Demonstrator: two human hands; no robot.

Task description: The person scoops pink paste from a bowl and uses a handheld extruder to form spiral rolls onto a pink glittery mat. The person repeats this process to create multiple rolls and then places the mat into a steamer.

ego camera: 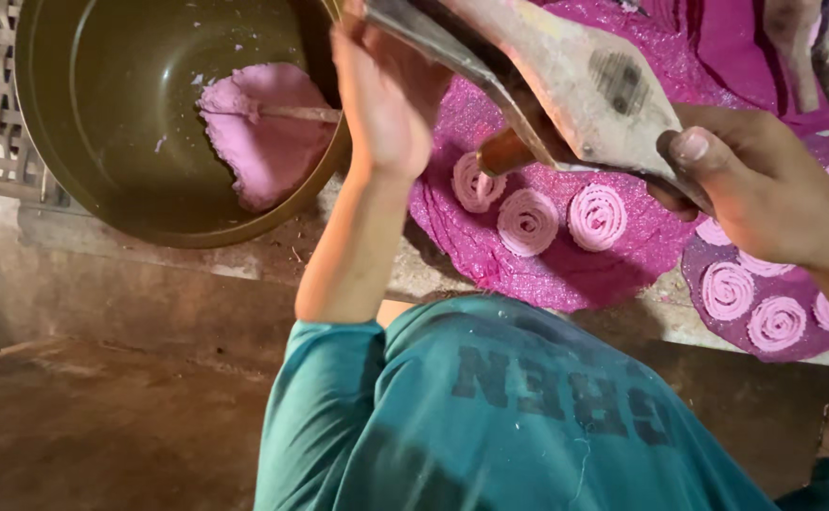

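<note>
My right hand [746,180] grips the wooden press [575,85] above the spirals [528,220] on the mat [547,265]; my left hand [386,95], fingers curled, steadies its top. A tilt could smear them.

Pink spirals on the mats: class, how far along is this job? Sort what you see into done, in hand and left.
Done: three pink spirals lie on the round magenta mat, more on the second mat. In hand: the left hand and right hand grip a wooden press above the mat. Left: pink dough remains in the metal bowl.
</note>
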